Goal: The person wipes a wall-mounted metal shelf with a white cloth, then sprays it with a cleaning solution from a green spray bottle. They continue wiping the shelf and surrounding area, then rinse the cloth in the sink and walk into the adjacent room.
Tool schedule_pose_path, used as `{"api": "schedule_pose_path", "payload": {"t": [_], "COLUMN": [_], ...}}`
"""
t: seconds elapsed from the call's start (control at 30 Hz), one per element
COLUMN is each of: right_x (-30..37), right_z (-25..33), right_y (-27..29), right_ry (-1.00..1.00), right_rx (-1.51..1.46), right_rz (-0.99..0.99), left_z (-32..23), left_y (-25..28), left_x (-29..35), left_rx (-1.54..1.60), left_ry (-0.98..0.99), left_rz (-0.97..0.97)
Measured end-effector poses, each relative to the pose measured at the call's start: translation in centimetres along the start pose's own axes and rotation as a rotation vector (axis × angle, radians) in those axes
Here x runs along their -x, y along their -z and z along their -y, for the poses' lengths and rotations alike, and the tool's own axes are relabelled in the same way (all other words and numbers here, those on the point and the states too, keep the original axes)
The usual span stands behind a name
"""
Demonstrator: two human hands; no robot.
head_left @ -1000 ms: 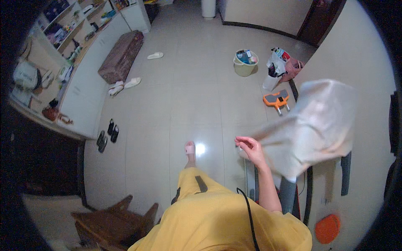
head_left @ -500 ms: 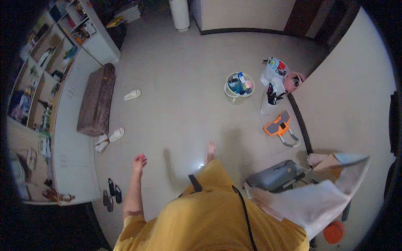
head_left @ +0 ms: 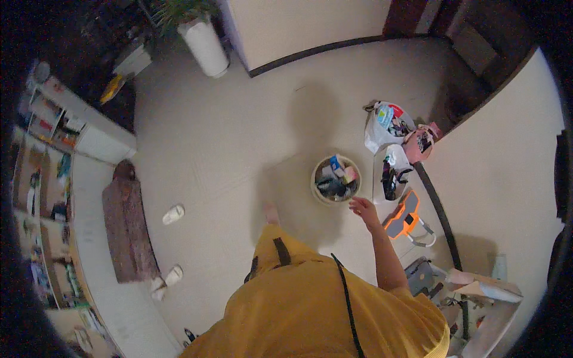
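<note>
My right hand (head_left: 364, 213) reaches forward, empty, with its fingers apart and loosely bent. Its fingertips are close to the lower right rim of a cream bucket (head_left: 313, 186); whether they touch it I cannot tell. Inside the bucket are a blue-and-white box (head_left: 336, 163), a pink item (head_left: 350, 174) and dark, crumpled stuff. My left hand is out of view.
Right of the bucket stand a full white bag (head_left: 376, 136), a pink bag (head_left: 421, 146) and a smaller white bag (head_left: 397, 156). An orange-grey folding frame (head_left: 406, 216) lies below them. Slippers (head_left: 173, 214) and a brown bench (head_left: 128, 232) are at left.
My right hand has come into view beside the bucket, and my left hand has left the picture. I have stepped forward, so the bucket is nearer and the large pale sheet is farther back.
</note>
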State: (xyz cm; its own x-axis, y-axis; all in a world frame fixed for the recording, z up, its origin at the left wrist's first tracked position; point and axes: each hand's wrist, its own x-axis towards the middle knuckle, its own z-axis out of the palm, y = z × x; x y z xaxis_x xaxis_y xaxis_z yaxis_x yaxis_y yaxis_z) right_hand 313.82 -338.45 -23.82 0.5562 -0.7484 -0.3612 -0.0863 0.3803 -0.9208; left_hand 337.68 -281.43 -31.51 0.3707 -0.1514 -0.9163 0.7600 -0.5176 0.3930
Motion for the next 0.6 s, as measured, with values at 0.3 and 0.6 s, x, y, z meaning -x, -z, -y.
{"api": "schedule_pose_path", "payload": {"t": [0.3, 0.6], "right_x": [-12.6, -11.8], "right_z": [-15.1, -20.5], "right_y": [4.3, 6.0], "right_ry": [0.467, -0.459], "right_rx": [1.207, -0.951], "right_rz": [-0.292, -0.427], "left_z": [-39.2, -86.5], "left_y": [-7.8, -38.1], "left_x": [-15.7, -28.3], "left_rx": [-0.097, -0.249], "left_ry": [-0.13, -0.739], "left_rz": [0.083, 0.12]}}
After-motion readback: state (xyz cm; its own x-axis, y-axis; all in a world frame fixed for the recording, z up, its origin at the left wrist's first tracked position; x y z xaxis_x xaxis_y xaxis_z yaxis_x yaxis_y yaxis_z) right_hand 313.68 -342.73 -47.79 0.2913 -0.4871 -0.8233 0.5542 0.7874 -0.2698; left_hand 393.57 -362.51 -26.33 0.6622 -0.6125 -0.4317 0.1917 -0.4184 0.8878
